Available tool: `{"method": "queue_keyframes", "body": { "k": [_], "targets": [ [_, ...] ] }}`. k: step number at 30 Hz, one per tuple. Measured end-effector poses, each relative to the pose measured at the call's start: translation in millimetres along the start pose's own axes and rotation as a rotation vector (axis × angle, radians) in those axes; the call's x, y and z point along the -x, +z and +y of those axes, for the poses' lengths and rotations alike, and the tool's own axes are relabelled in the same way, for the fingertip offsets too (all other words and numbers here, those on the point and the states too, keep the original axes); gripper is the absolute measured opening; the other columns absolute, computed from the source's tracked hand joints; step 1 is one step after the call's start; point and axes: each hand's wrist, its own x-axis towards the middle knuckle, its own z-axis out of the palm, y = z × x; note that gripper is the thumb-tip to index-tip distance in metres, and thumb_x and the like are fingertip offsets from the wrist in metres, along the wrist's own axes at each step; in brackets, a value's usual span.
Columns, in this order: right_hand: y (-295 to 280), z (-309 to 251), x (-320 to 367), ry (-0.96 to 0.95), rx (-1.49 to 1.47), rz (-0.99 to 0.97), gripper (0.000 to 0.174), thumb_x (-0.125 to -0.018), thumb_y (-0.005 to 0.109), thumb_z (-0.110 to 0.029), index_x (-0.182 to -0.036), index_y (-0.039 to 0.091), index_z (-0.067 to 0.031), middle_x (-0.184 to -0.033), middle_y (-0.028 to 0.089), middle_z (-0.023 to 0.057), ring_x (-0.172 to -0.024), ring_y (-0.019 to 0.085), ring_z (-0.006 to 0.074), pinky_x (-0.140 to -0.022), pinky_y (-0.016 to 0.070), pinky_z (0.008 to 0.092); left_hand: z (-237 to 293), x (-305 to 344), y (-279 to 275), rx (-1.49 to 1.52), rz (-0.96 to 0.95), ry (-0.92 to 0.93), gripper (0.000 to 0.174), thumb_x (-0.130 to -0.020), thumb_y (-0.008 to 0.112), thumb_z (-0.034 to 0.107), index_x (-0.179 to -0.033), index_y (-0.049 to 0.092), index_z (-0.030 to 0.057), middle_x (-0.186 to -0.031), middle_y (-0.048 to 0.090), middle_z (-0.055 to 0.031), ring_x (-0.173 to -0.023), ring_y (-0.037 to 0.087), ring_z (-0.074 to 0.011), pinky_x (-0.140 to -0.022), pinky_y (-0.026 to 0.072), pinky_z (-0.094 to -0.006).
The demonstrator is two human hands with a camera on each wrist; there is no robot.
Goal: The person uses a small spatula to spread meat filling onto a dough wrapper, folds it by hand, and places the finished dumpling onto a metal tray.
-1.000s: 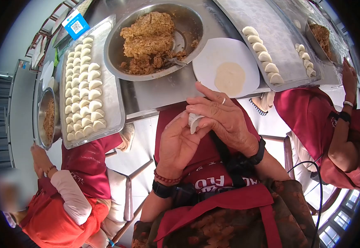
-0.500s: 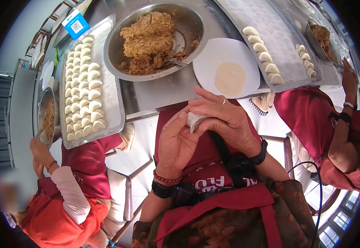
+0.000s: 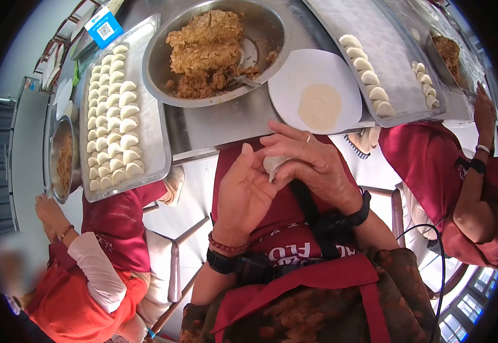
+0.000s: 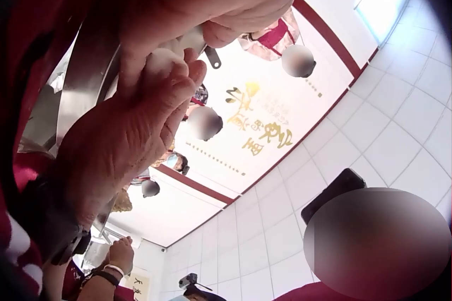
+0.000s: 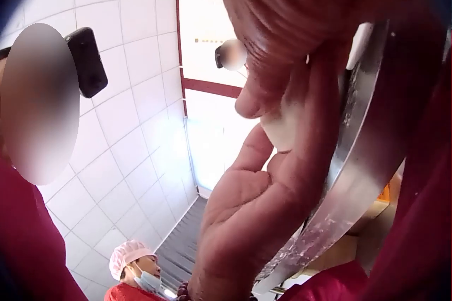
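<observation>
The person looks to be at the sealing step: one dumpling (image 3: 271, 164) sits between both hands, held over the lap just short of the table (image 3: 195, 128) edge, its fold partly hidden by fingers.

The right hand (image 3: 314, 164) pinches it, thumb curled in on the near side and the forefinger bent over it, while the fingers beyond reach out across the gap, looser and straighter. The left hand (image 3: 242, 194) is turned palm up beneath and beside it, thumb raised; its other fingers are largely covered, so whether they grip the dumpling or merely back it cannot be told.

The next move probably calls for a last firm squeeze along the rim, without splitting the dough, then setting the dumpling down at the end of a row. The left tray (image 3: 153, 123) and the right tray (image 3: 394, 94) both carry rows; which one is meant is unclear.

After that, a fresh wrapper (image 3: 320, 106) lies flat on the white board (image 3: 286, 74), ready to lift, with the filling (image 3: 206, 48) and a spoon (image 3: 245, 80) in the bowl (image 3: 155, 86) beside it.
</observation>
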Motion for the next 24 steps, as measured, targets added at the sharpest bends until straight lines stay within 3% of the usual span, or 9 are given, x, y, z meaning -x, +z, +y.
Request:
{"method": "queue_keyframes", "body": {
  "k": [4, 5, 8, 11, 13, 16, 19, 24],
  "targets": [
    [-5, 6, 0, -0.077, 0.144, -0.128, 0.015, -0.083, 0.071, -0.012, -0.099, 0.071, -0.0115, -0.126, 0.065, 0.008, -0.139, 0.042, 0.031, -0.108, 0.0377, 0.0413, 1, 2, 8, -0.085, 0.08, -0.046, 0.051, -0.108, 0.027, 0.039, -0.131, 0.048, -0.0019, -0.128, 0.058, -0.0192, -0.12, 0.056, -0.0296, -0.103, 0.0462, -0.0459],
    [-7, 4, -1, -0.119, 0.224, -0.161, 0.014, -0.082, 0.071, -0.011, -0.097, 0.07, -0.0116, -0.125, 0.065, 0.0077, -0.138, 0.043, 0.0318, -0.108, 0.0381, 0.0416, 1, 2, 10, -0.11, 0.117, -0.047, 0.052, -0.108, 0.027, 0.04, -0.131, 0.048, -0.0018, -0.127, 0.058, -0.0191, -0.119, 0.057, -0.0293, -0.102, 0.0473, -0.045],
    [-9, -1, -2, -0.219, 0.387, -0.236, 0.012, -0.08, 0.072, -0.011, -0.092, 0.068, -0.0117, -0.124, 0.065, 0.0066, -0.137, 0.045, 0.0335, -0.106, 0.0395, 0.0422, 2, 1, -14, -0.069, -0.025, -0.088, 0.053, -0.108, 0.026, 0.041, -0.13, 0.048, -0.001, -0.125, 0.059, -0.0186, -0.115, 0.059, -0.0278, -0.097, 0.0501, -0.0426],
    [-7, 4, -1, -0.261, 0.404, -0.254, 0.012, -0.078, 0.072, -0.012, -0.089, 0.066, -0.0114, -0.124, 0.065, 0.0051, -0.136, 0.046, 0.0335, -0.105, 0.0409, 0.0426, 1, 2, -6, -0.111, 0.151, -0.132, 0.053, -0.108, 0.026, 0.042, -0.13, 0.049, -0.0002, -0.124, 0.059, -0.0178, -0.112, 0.06, -0.027, -0.094, 0.0513, -0.0412],
    [-5, 9, -1, -0.288, 0.415, -0.258, 0.013, -0.077, 0.073, -0.012, -0.088, 0.065, -0.0107, -0.124, 0.064, 0.0042, -0.135, 0.047, 0.0327, -0.104, 0.0418, 0.0431, 1, 3, -6, -0.089, 0.11, -0.125, 0.053, -0.108, 0.026, 0.043, -0.129, 0.049, 0.0001, -0.125, 0.059, -0.0173, -0.112, 0.06, -0.0269, -0.095, 0.051, -0.0413],
    [-3, 11, 0, -0.286, 0.454, -0.245, 0.017, -0.077, 0.074, -0.012, -0.093, 0.068, -0.0107, -0.125, 0.065, 0.0053, -0.134, 0.048, 0.0329, -0.103, 0.0426, 0.043, 2, 3, -7, -0.119, 0.085, -0.113, 0.054, -0.108, 0.025, 0.044, -0.129, 0.05, 0.0009, -0.125, 0.059, -0.0166, -0.113, 0.06, -0.0275, -0.096, 0.0503, -0.0419],
    [-3, -5, -1, -0.062, 0.247, -0.2, 0.022, -0.078, 0.074, -0.009, -0.1, 0.071, -0.01, -0.131, 0.064, 0.0066, -0.136, 0.046, 0.0323, -0.109, 0.038, 0.0443, 3, 3, 3, -0.128, 0.16, -0.09, 0.059, -0.107, 0.024, 0.047, -0.13, 0.05, -0.0009, -0.127, 0.059, -0.0166, -0.116, 0.058, -0.0287, -0.099, 0.0491, -0.0429],
    [-8, 0, 2, 0.01, 0.121, -0.121, 0.015, -0.082, 0.07, -0.006, -0.097, 0.073, -0.0071, -0.121, 0.068, 0.0092, -0.131, 0.052, 0.0319, -0.105, 0.0427, 0.0399, 7, 1, 3, -0.103, 0.13, -0.124, 0.069, -0.106, 0.023, 0.051, -0.133, 0.046, -0.0084, -0.129, 0.057, -0.02, -0.124, 0.054, -0.0319, -0.107, 0.0423, -0.0468]
  ]
}}
